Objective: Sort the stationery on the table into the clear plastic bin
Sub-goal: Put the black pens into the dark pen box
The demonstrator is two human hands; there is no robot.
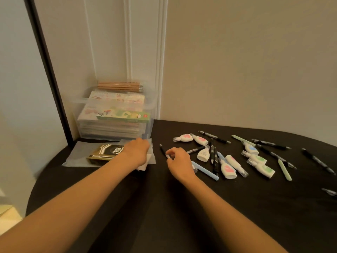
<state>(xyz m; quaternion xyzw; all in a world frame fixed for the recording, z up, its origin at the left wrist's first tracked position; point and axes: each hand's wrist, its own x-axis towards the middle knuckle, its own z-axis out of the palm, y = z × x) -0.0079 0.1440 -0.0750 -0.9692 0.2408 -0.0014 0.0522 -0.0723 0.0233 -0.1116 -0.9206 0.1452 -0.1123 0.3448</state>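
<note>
The clear plastic bin (85, 114) stands at the table's back left corner, holding stacked notebooks, a green box (124, 116) and wooden pencils (119, 86). My left hand (136, 152) rests palm down on a sheet of translucent paper (80, 154) in front of the bin, beside a black and gold pen box (104, 152). My right hand (179, 161) pinches the lower end of a black pen (162, 149) lying on the table. To the right lie several correction-tape dispensers (228, 169), black pens (214, 136) and pastel pens (284, 169).
The dark round table (164, 207) has a wall close behind it and a dark door frame (49, 70) at the left. More black pens (318, 160) lie near the table's right edge.
</note>
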